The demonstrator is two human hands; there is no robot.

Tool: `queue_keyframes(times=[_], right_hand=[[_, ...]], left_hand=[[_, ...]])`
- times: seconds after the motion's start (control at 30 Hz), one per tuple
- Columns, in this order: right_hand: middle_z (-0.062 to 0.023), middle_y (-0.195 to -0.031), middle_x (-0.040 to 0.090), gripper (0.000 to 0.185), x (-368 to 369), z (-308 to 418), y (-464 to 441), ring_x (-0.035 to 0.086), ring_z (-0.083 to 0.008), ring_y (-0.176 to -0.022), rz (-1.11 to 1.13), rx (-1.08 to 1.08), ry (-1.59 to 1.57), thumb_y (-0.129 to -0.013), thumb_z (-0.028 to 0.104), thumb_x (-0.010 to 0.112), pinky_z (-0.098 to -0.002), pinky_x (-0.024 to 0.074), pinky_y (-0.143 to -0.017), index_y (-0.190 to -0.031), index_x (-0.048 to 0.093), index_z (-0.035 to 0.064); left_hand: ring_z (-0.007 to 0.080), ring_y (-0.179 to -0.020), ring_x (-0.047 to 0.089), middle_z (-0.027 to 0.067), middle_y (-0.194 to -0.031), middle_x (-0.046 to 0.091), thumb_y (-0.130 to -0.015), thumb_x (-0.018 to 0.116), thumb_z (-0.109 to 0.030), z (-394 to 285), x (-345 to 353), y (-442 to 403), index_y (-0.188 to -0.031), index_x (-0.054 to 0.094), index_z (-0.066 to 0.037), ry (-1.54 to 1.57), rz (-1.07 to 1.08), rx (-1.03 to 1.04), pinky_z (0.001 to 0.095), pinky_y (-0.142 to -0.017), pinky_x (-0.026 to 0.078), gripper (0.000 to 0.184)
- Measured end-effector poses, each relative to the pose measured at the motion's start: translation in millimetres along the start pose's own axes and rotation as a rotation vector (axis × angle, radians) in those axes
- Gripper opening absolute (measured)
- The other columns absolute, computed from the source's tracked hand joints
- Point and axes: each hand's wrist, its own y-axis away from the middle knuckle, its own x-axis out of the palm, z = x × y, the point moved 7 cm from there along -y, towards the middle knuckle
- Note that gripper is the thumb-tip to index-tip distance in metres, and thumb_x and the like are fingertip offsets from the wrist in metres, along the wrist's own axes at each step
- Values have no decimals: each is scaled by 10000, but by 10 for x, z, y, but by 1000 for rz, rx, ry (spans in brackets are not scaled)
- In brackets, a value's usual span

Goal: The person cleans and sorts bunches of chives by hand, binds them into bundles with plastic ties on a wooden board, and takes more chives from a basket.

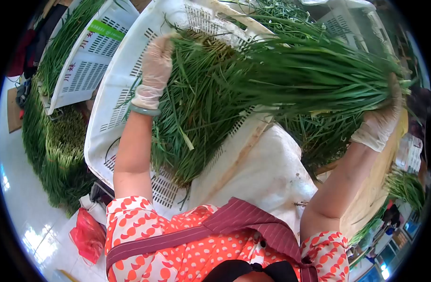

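Observation:
My right hand (383, 113), in a thin pale glove, is closed around the stem end of a large bunch of garlic chives (314, 75). The long green leaves fan out leftward, smeared by motion, above a white plastic basket (119, 103). My left hand (158, 63), gloved as well with a greenish bangle at the wrist, is at the basket's far left part. Its fingers are closed beside the loose chives (192, 103) heaped inside; whatever is in them is hidden.
At the left, another white crate (81, 61) with a green label holds chives. Stacked chive bundles (65, 145) are below it. A red plastic bag (88, 237) lies near the tiled floor (41, 235). A white sack-like cover (267, 164) is before me. More chives (405, 188) are at the right.

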Motion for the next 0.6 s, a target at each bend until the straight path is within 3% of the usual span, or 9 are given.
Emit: queue_keyframes(times=[0.13, 0.2, 0.27, 0.3, 0.33, 0.4, 0.47, 0.53, 0.6], right_hand=[[-131, -1057, 636, 249, -35, 444, 32, 580, -251, -1026, -88, -8, -70, -799, 134, 613, -416, 447, -934, -1014, 628, 9], [-134, -1073, 629, 260, -78, 626, 6, 576, -269, -1033, -157, -88, -36, -793, 145, 622, -440, 448, -927, -1020, 622, 19], [-131, -1073, 629, 263, -337, 716, -140, 582, -272, -1011, -211, -44, -97, -784, 151, 632, -438, 461, -904, -1015, 621, 27], [-128, -1061, 633, 260, -398, 843, -138, 586, -277, -984, -101, -5, -124, -771, 155, 642, -451, 471, -874, -999, 622, 32], [-128, -1061, 633, 260, -498, 940, -152, 586, -277, -984, -105, -21, -126, -771, 155, 642, -451, 471, -874, -999, 622, 32], [-136, -1066, 629, 271, -788, 1116, -112, 588, -293, -980, -291, -68, -115, -769, 159, 640, -477, 471, -870, -1003, 615, 25], [-158, -1079, 620, 279, -1208, 1443, -185, 580, -324, -1008, -236, -155, -90, -774, 154, 610, -512, 460, -887, -1012, 603, 9], [-188, -1094, 606, 300, -1341, 1686, 106, 571, -349, -1031, -370, -221, -201, -768, 141, 578, -521, 450, -911, -1026, 588, -9], [-192, -1149, 575, 408, -1901, 2056, 3, 556, -358, -1052, -152, -315, -222, -719, 135, 604, -544, 444, -910, -1104, 567, 3]], left_hand=[[273, -789, 615, 136, -876, 643, -882, 545, -150, -131, -48, -149, -1002, 627, -74, -428, 73, -156, 335, -701, 501, 163], [297, -889, 599, 150, -974, 623, -871, 526, -209, 329, 411, 100, -1123, 578, -89, -722, 509, -218, 376, -777, 487, 284], [327, -1008, 546, 161, -1110, 565, -830, 518, -198, 536, 586, 420, -1269, 468, -107, -851, 625, -279, 419, -860, 445, 451], [345, -1084, 495, 166, -1228, 495, -796, 508, -158, 546, 640, 515, -1353, 363, -120, -728, 642, -383, 433, -917, 407, 577], [348, -1101, 485, 169, -1245, 487, -807, 521, -166, 443, 666, 575, -1343, 374, -110, -639, 553, -334, 426, -936, 401, 559], [333, -1072, 521, 161, -1204, 535, -823, 544, -176, 129, 723, 695, -1306, 439, -107, -487, 446, -229, 409, -916, 420, 500], [297, -1008, 577, 151, -1113, 599, -836, 579, -177, -80, 836, 847, -1245, 520, -104, -100, 471, -456, 370, -872, 451, 420], [205, -966, 605, 112, -1086, 630, -867, 574, -104, -482, 1009, 936, -1231, 538, -84, 132, 530, -510, 293, -845, 460, 366], [143, -1052, 537, 81, -1165, 583, -906, 529, -63, -1183, 1202, 898, -1271, 499, -43, 480, 612, -611, 258, -930, 402, 366]])
